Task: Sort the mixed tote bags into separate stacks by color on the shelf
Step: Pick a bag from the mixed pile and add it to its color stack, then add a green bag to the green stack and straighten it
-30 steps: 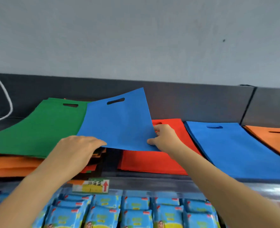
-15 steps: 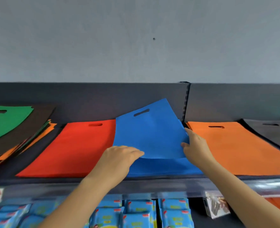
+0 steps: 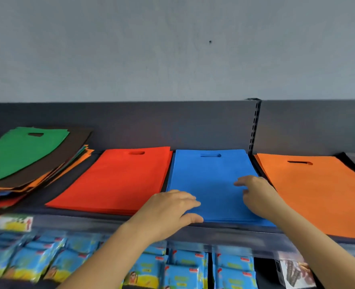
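2 hands on the blue tote bag stack (image 3: 211, 174): left hand (image 3: 168, 209) lies flat over its near-left corner, right hand (image 3: 255, 192) spreads loose fingers by its right edge. It lies between red stack (image 3: 118, 180) and orange stack (image 3: 318, 195); mixed pile (image 3: 26, 159) cut off left.

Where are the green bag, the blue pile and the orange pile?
green bag (image 3: 20, 151): head view, the middle of its flat face.
blue pile (image 3: 210, 174): head view, bare cloth below its handle hole.
orange pile (image 3: 318, 190): head view, middle of the top bag.
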A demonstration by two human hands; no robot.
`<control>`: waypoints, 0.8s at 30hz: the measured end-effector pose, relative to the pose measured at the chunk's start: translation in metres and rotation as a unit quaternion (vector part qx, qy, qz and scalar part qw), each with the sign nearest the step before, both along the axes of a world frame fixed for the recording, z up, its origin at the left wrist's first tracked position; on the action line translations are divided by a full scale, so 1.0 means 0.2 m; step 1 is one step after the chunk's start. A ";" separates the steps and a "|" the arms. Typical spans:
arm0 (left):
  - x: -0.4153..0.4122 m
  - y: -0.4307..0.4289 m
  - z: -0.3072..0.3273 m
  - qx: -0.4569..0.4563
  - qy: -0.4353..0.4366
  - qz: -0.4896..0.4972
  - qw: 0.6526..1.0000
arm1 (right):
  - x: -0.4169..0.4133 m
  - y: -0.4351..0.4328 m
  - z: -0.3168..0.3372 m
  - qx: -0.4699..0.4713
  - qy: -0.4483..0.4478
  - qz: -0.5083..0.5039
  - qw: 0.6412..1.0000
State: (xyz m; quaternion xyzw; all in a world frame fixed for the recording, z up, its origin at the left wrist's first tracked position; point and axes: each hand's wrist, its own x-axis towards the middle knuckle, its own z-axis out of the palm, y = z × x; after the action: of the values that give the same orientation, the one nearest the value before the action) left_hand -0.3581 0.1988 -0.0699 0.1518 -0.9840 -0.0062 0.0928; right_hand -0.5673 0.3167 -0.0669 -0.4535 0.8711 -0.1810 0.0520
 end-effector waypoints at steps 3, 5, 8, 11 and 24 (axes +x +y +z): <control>0.13 -0.05 0.06 -0.022 0.043 0.033 0.998 | 0.11 -0.11 0.02 -0.038 0.003 0.048 0.998; 0.27 -0.13 0.10 -0.047 0.069 0.058 0.995 | 0.21 -0.20 0.03 -0.053 0.005 0.079 0.995; 0.54 -0.28 0.15 -0.070 0.110 0.109 0.985 | 0.40 -0.36 0.06 -0.063 0.016 0.129 0.989; 0.87 -0.44 0.20 -0.090 0.149 0.177 0.969 | 0.63 -0.54 0.08 -0.080 0.023 0.174 0.981; 2.02 -1.22 0.32 -0.021 0.057 0.339 0.939 | 1.82 -1.36 0.28 -0.144 0.040 0.364 0.919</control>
State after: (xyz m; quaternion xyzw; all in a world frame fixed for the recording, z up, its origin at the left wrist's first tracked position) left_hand 0.0456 -0.0460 -0.0061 0.4738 -0.8673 0.0377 0.1481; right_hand -0.2038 0.0438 -0.0115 -0.7489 0.6115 -0.2550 0.0139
